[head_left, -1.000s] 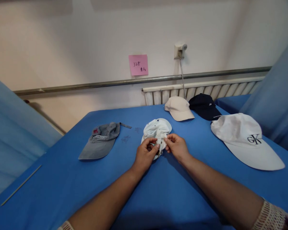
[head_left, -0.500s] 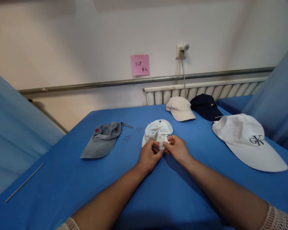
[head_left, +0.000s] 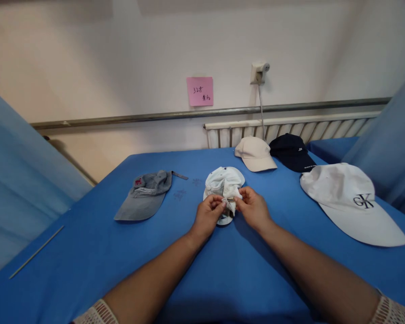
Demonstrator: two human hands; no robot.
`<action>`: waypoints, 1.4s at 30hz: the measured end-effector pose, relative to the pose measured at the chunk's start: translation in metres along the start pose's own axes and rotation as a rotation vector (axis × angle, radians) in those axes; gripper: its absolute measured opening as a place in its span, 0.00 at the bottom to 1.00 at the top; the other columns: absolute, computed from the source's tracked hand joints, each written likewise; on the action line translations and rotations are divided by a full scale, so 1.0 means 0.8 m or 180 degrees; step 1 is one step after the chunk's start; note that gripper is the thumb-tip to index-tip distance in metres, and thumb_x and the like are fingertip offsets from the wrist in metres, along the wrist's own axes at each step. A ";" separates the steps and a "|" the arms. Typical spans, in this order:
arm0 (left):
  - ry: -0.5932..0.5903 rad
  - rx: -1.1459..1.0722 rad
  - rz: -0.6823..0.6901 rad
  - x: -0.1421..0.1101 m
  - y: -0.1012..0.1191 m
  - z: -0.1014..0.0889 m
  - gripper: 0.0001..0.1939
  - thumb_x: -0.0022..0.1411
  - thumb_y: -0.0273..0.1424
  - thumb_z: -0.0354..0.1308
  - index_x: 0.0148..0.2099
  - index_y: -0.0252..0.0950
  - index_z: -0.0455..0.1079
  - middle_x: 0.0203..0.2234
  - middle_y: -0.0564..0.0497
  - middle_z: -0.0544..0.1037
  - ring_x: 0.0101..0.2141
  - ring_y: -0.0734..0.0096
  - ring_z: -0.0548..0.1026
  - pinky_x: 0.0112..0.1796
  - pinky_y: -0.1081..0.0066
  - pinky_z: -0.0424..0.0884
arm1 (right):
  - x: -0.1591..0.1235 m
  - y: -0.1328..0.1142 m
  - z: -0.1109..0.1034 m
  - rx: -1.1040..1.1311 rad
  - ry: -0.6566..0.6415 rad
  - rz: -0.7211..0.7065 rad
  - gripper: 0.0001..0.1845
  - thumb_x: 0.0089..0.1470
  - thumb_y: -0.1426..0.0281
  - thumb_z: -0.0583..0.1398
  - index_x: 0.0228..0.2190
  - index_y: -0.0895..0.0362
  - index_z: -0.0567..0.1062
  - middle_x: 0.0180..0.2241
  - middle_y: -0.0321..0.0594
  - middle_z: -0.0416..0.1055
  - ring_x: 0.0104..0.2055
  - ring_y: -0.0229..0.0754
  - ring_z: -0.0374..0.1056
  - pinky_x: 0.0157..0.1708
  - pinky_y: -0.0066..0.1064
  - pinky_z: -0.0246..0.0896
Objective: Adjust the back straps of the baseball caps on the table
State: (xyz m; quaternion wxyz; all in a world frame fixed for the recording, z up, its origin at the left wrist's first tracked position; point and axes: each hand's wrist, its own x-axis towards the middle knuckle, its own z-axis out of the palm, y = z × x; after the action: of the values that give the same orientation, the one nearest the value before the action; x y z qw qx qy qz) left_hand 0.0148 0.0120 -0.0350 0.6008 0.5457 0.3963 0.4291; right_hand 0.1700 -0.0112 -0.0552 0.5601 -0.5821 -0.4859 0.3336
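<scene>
A pale, whitish cap (head_left: pixel 224 176) lies on the blue-covered table in front of me, its back strap facing me. My left hand (head_left: pixel 208 214) pinches the strap end on the left side, thumb against fingers. On the other side, my right hand (head_left: pixel 254 208) grips the strap by a metal buckle (head_left: pixel 230 200) that shows between both hands. Part of the cap's near edge is hidden behind my fingers. To the left rests a grey cap (head_left: pixel 143 196) with its loose strap sticking out behind.
A beige cap (head_left: pixel 255 154) and a dark navy cap (head_left: pixel 293 153) sit at the back right, near the radiator (head_left: pixel 290 128). A large white cap (head_left: pixel 347 198) with black letters lies at the right. A thin stick (head_left: pixel 36 252) is near the left edge, by a blue curtain (head_left: pixel 23 180).
Both hands have turned the strap so that its metal buckle now shows. They have moved slightly apart, and the view has shifted a little.
</scene>
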 end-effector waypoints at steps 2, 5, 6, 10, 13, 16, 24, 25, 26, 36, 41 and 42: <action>0.0081 -0.0192 -0.0096 -0.002 0.004 0.002 0.19 0.48 0.39 0.68 0.36 0.34 0.67 0.20 0.56 0.74 0.21 0.77 0.72 0.25 0.77 0.66 | -0.003 -0.004 0.000 -0.0098 -0.0032 -0.0112 0.13 0.52 0.61 0.59 0.37 0.55 0.71 0.29 0.38 0.76 0.27 0.41 0.70 0.27 0.30 0.64; 0.0084 -0.0309 -0.0232 -0.005 0.010 0.004 0.20 0.46 0.40 0.69 0.34 0.34 0.66 0.20 0.56 0.74 0.21 0.77 0.72 0.25 0.77 0.66 | -0.008 -0.011 -0.001 -0.0327 0.0013 -0.0323 0.12 0.53 0.63 0.58 0.38 0.55 0.72 0.32 0.39 0.76 0.30 0.41 0.71 0.31 0.31 0.64; 0.0062 -0.0318 -0.0273 -0.005 0.011 0.004 0.20 0.46 0.40 0.69 0.34 0.34 0.67 0.20 0.55 0.75 0.21 0.76 0.72 0.26 0.77 0.66 | -0.010 -0.014 -0.001 -0.0415 0.0048 -0.0386 0.12 0.53 0.63 0.58 0.38 0.55 0.72 0.32 0.39 0.76 0.30 0.41 0.70 0.31 0.31 0.64; 0.0109 -0.0275 -0.0365 -0.007 0.012 0.006 0.19 0.45 0.39 0.70 0.33 0.32 0.69 0.22 0.52 0.76 0.22 0.75 0.73 0.26 0.75 0.67 | -0.014 -0.018 -0.002 -0.0683 0.0126 -0.0567 0.12 0.54 0.63 0.57 0.40 0.55 0.72 0.32 0.39 0.75 0.30 0.41 0.70 0.31 0.30 0.63; 0.0270 -0.0206 -0.0341 -0.008 0.012 0.007 0.18 0.44 0.37 0.70 0.32 0.33 0.68 0.20 0.54 0.75 0.21 0.76 0.72 0.25 0.76 0.65 | -0.016 -0.017 0.000 -0.0732 0.0117 -0.0646 0.13 0.55 0.63 0.57 0.40 0.54 0.72 0.31 0.38 0.75 0.30 0.41 0.69 0.30 0.30 0.62; 0.0295 -0.0144 -0.0323 -0.008 0.012 0.008 0.16 0.45 0.36 0.69 0.30 0.34 0.67 0.19 0.55 0.74 0.20 0.77 0.71 0.24 0.77 0.64 | -0.017 -0.017 0.002 -0.0734 0.0091 -0.0679 0.12 0.55 0.63 0.57 0.40 0.54 0.73 0.28 0.37 0.74 0.28 0.41 0.68 0.30 0.30 0.61; 0.0189 0.0490 0.0087 -0.004 0.005 0.002 0.11 0.52 0.35 0.63 0.29 0.34 0.66 0.18 0.58 0.69 0.19 0.79 0.66 0.23 0.78 0.61 | -0.021 -0.025 0.002 -0.0939 0.0030 -0.0968 0.12 0.56 0.64 0.57 0.39 0.55 0.74 0.31 0.39 0.74 0.30 0.41 0.69 0.32 0.30 0.61; 0.0167 0.0618 0.0176 -0.004 0.004 0.001 0.11 0.53 0.35 0.63 0.29 0.34 0.66 0.18 0.58 0.69 0.20 0.79 0.67 0.24 0.78 0.61 | -0.021 -0.026 0.002 -0.0951 0.0013 -0.1008 0.12 0.56 0.64 0.57 0.39 0.55 0.74 0.31 0.39 0.75 0.30 0.41 0.69 0.32 0.31 0.62; 0.0143 0.0750 0.0280 -0.005 0.004 0.000 0.10 0.55 0.36 0.62 0.29 0.34 0.67 0.19 0.57 0.70 0.21 0.78 0.68 0.24 0.77 0.62 | -0.021 -0.026 0.002 -0.0954 0.0006 -0.1034 0.11 0.56 0.64 0.57 0.39 0.55 0.74 0.31 0.39 0.75 0.30 0.41 0.70 0.32 0.31 0.62; -0.0033 0.2239 0.1185 -0.015 0.010 -0.008 0.10 0.59 0.34 0.60 0.43 0.39 0.75 0.35 0.51 0.79 0.37 0.67 0.75 0.41 0.68 0.68 | -0.014 -0.014 0.001 -0.0704 0.0126 -0.0876 0.12 0.56 0.64 0.57 0.40 0.56 0.73 0.30 0.38 0.75 0.31 0.41 0.70 0.32 0.30 0.64; 0.0015 0.2391 0.1140 -0.013 0.010 -0.010 0.08 0.59 0.35 0.61 0.41 0.38 0.73 0.32 0.53 0.79 0.35 0.68 0.75 0.39 0.70 0.68 | -0.016 -0.020 0.001 -0.0626 0.0054 -0.0881 0.12 0.55 0.63 0.58 0.39 0.56 0.73 0.28 0.36 0.74 0.28 0.39 0.69 0.30 0.29 0.62; 0.0002 0.2416 0.1130 -0.013 0.011 -0.010 0.08 0.59 0.35 0.60 0.40 0.38 0.72 0.32 0.53 0.78 0.35 0.68 0.75 0.39 0.70 0.68 | -0.017 -0.021 0.001 -0.0618 0.0030 -0.0876 0.12 0.55 0.64 0.58 0.39 0.56 0.73 0.28 0.36 0.74 0.27 0.38 0.68 0.30 0.29 0.62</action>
State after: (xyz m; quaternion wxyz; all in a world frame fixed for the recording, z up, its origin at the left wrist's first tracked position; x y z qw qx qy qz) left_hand 0.0032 0.0051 -0.0272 0.2738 0.7880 0.4263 0.3497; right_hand 0.1620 -0.0252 -0.0411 0.5438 -0.5630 -0.5885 0.2025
